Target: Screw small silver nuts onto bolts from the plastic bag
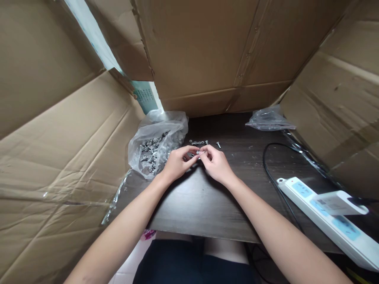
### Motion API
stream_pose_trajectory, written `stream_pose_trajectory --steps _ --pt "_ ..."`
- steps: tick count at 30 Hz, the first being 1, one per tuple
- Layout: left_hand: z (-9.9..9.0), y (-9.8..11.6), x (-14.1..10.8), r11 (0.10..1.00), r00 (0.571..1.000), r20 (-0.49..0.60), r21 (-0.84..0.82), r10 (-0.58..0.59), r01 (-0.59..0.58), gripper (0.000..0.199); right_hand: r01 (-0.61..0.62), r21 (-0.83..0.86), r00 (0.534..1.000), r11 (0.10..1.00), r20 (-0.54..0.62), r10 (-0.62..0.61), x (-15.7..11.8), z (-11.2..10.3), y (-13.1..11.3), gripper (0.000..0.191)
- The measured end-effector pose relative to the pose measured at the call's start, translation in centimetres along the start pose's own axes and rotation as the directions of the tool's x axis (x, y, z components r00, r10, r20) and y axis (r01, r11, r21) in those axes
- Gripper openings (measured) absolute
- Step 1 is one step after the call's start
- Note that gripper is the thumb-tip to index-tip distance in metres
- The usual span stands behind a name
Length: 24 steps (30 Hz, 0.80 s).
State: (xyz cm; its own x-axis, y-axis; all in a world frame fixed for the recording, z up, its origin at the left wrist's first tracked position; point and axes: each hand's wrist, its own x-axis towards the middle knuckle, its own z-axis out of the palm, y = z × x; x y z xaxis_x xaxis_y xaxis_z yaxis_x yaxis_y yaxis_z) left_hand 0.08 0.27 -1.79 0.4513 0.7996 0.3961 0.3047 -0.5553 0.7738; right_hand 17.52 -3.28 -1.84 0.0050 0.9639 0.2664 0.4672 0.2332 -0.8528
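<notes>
My left hand [179, 162] and my right hand [217, 163] meet over the dark table, thumbs and fingertips pinched together. Between them is a small silver bolt [200, 152], gripped from both sides and partly covered by the fingers. Just beyond the fingertips lie several loose metal pieces, among them a bolt [218, 144] lying apart on the right and a small ring-shaped piece [191, 141] on the left. Close to my left hand, an open clear plastic bag [134, 156] holds many shiny metal fasteners.
Cardboard walls [207, 51] enclose the table [195, 201] at the back and sides. At the back right lies another clear plastic bag [268, 118]. A white power strip [321, 221] with a plugged-in white adapter lies on the right, beside a black cable [264, 157].
</notes>
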Motion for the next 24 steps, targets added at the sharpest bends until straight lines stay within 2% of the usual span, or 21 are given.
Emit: stream_pose_trajectory --steps 6,13,19,24 --pt "0.01 0.02 0.04 1.000 1.000 -0.003 0.021 0.021 -0.021 0.022 -0.014 0.008 1.000 1.000 0.006 0.014 0.01 -0.15 -0.32 0.027" --pt "-0.07 0.14 0.02 0.999 1.000 0.003 0.033 0.028 -0.028 0.021 0.001 0.023 1.000 1.000 -0.014 0.000 0.06 -0.10 -0.23 0.019" --pt "-0.03 0.07 0.03 0.999 1.000 0.001 0.040 0.022 -0.022 0.021 -0.008 0.008 1.000 1.000 -0.010 0.008 0.03 -0.15 -0.42 0.026" --pt "-0.06 0.06 0.03 0.998 1.000 -0.009 0.049 0.028 -0.028 0.021 0.009 0.021 0.999 1.000 -0.034 -0.009 0.01 -0.15 -0.35 0.020"
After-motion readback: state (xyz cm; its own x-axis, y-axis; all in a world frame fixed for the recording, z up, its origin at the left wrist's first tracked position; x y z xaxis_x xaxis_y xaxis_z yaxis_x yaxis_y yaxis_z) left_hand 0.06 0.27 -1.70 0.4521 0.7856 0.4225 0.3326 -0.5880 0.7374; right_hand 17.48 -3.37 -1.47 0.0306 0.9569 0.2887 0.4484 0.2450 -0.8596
